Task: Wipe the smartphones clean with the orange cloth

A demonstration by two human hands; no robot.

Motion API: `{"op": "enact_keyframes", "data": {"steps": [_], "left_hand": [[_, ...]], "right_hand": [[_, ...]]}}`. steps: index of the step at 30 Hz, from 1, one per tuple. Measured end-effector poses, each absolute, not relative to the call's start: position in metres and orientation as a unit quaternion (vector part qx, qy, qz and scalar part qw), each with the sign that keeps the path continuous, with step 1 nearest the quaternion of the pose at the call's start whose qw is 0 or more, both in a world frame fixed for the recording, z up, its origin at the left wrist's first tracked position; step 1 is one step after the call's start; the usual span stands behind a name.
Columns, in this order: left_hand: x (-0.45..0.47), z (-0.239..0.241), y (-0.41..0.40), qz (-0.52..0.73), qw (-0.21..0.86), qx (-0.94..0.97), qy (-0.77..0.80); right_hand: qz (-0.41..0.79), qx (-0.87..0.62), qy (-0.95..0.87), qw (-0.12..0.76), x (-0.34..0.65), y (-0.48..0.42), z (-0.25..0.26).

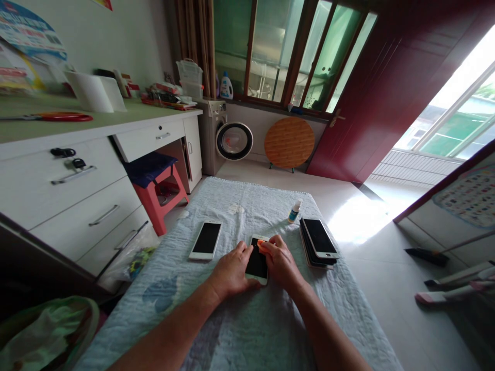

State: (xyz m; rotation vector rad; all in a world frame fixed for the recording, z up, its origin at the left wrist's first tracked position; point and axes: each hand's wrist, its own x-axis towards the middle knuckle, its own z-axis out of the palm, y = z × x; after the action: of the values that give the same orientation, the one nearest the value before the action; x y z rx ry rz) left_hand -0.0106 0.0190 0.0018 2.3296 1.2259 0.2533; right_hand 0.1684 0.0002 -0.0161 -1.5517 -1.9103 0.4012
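Observation:
A white phone [257,263] with a dark screen lies in the middle of a pale blue cloth-covered table [240,330]. My left hand [231,272] rests on the phone's left edge, fingers curled against it. My right hand [281,263] presses a small orange cloth [263,247] onto the upper part of the screen with pinched fingers. Another white phone [206,240] lies flat to the left. A stack of phones [318,242] sits to the right, and a small spray bottle [294,211] stands just behind it.
White drawers and a green-topped counter [77,154] run along the left, with a red stool [158,188] beside them. A washing machine [228,136] and a round wooden tabletop [289,142] stand at the far wall. Brooms [452,278] lie on the floor at right.

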Motion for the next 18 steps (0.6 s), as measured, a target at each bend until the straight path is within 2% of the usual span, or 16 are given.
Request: {"op": "enact_keyframes", "data": {"steps": [5, 10, 13, 18], "left_hand": [[-0.007, -0.001, 0.015, 0.091, 0.225, 0.855, 0.458], [-0.006, -0.005, 0.015, 0.094, 0.209, 0.851, 0.472], [-0.003, -0.006, 0.013, 0.099, 0.200, 0.850, 0.477], [-0.003, -0.005, 0.013, 0.107, 0.195, 0.850, 0.477]], "right_hand": [[0.175, -0.559, -0.766, 0.264, 0.165, -0.008, -0.004], [0.257, -0.507, -0.788, 0.237, 0.168, -0.015, 0.001], [0.273, -0.513, -0.775, 0.247, 0.169, -0.014, -0.001], [0.209, -0.557, -0.750, 0.288, 0.173, -0.003, -0.009]]}}
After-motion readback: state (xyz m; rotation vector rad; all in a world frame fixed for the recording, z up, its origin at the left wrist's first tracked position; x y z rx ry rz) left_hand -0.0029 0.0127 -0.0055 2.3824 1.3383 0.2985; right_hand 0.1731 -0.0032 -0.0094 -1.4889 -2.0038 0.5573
